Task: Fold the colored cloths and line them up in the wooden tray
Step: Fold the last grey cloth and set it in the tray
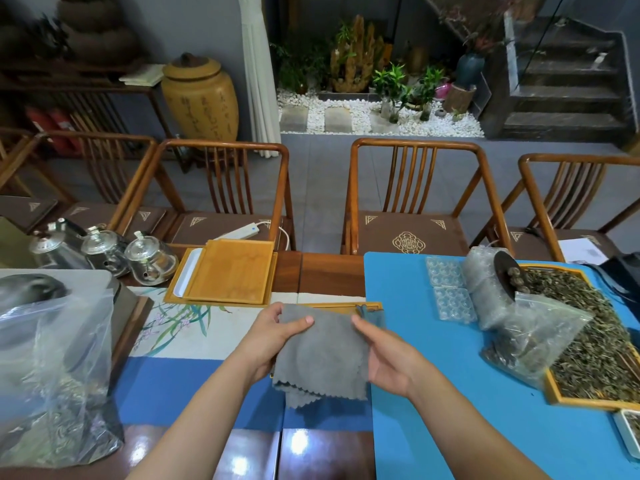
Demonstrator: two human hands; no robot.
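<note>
A grey cloth with a zigzag edge hangs doubled between my hands above the table's middle. My left hand pinches its upper left edge, thumb on top. My right hand holds its right side, fingers curled behind the fabric. A wooden tray lies just beyond the cloth, mostly hidden by it. A teal cloth shows at the tray's right end, beside my right fingertips.
A stacked bamboo tray sits further back, glass teapots to its left. A plastic bag lies at the left. On the blue mat at the right are plastic moulds, a tea-leaf bag and a tray of loose tea.
</note>
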